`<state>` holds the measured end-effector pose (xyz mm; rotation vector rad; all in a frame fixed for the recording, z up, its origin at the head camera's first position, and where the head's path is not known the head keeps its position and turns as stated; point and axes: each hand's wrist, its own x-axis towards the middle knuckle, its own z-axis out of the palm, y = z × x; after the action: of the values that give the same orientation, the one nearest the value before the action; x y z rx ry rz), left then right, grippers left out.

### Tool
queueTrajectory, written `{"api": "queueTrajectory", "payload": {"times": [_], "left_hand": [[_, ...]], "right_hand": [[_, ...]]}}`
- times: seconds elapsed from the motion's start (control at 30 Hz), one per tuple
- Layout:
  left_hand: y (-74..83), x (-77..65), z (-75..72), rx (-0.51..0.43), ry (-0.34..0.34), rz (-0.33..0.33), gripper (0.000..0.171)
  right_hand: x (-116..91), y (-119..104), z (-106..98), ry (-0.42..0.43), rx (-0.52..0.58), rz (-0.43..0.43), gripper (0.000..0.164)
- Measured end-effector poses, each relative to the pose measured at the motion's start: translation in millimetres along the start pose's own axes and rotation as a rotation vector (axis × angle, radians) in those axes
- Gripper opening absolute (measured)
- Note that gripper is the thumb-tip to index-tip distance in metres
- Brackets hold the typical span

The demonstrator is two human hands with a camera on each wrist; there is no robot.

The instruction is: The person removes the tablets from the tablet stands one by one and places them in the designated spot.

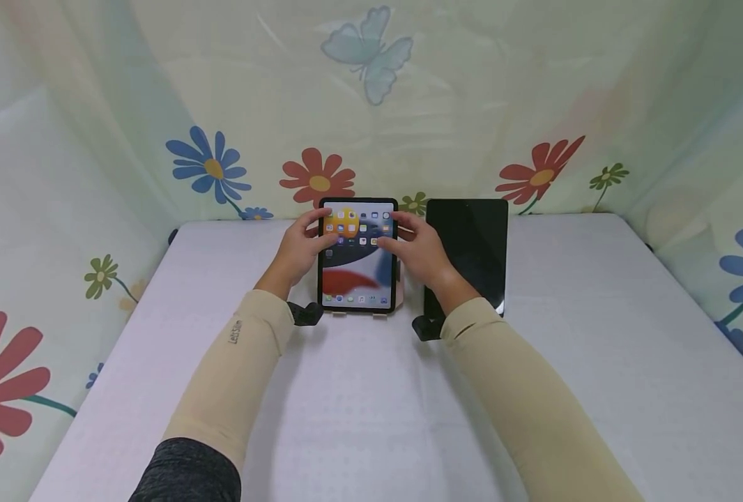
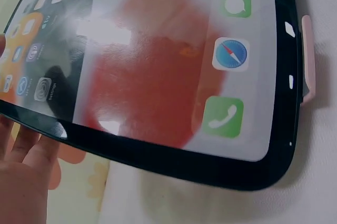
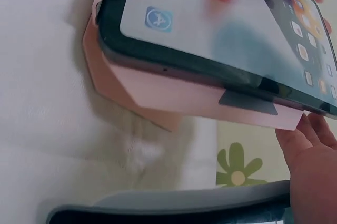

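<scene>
A tablet (image 1: 355, 282) with a lit home screen of app icons stands upright on a pink stand (image 3: 195, 95) at the back of the table. Its lower edge sits behind the stand's small pink lip (image 2: 309, 60). My left hand (image 1: 296, 252) grips the tablet's left edge, thumb on the screen and fingers at the side and behind. On the opposite edge, my right hand (image 1: 426, 254) holds it the same way, thumb over the glass. In the right wrist view, the stand's folded back and base show behind the tablet.
A second tablet (image 1: 479, 244), its screen dark, stands upright just right of the first, partly behind my right wrist. A white cloth covers the table (image 1: 359, 418). Behind it hangs a curtain (image 1: 459, 132) printed with flowers and a butterfly.
</scene>
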<state>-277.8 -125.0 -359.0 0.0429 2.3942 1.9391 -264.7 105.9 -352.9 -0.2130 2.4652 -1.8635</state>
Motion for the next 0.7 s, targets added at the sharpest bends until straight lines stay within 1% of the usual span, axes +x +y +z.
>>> {"api": "queueTrajectory", "payload": {"times": [0.2, 0.37, 0.5, 0.63, 0.7], "left_hand": [[-3.0, 5.2, 2.9, -0.07, -0.031, 0.019, 0.051], [-1.7, 6.9, 5.1, -0.099, -0.037, 0.026, 0.048], [-1.4, 7.6, 6.2, -0.112, -0.037, 0.017, 0.047], [-2.7, 8.4, 6.7, -0.126, -0.045, 0.003, 0.047], [-3.7, 9.4, 7.4, -0.146, -0.046, -0.002, 0.047]], "right_hand": [[3.9, -1.1, 2.9, 0.018, 0.052, 0.014, 0.056], [7.1, -3.1, 5.0, 0.024, 0.074, 0.042, 0.054], [9.9, -5.0, 6.1, 0.005, 0.114, 0.062, 0.054], [11.9, -6.2, 7.4, -0.017, 0.182, 0.083, 0.053], [12.6, -6.4, 7.6, -0.021, 0.203, 0.097, 0.053]]}}
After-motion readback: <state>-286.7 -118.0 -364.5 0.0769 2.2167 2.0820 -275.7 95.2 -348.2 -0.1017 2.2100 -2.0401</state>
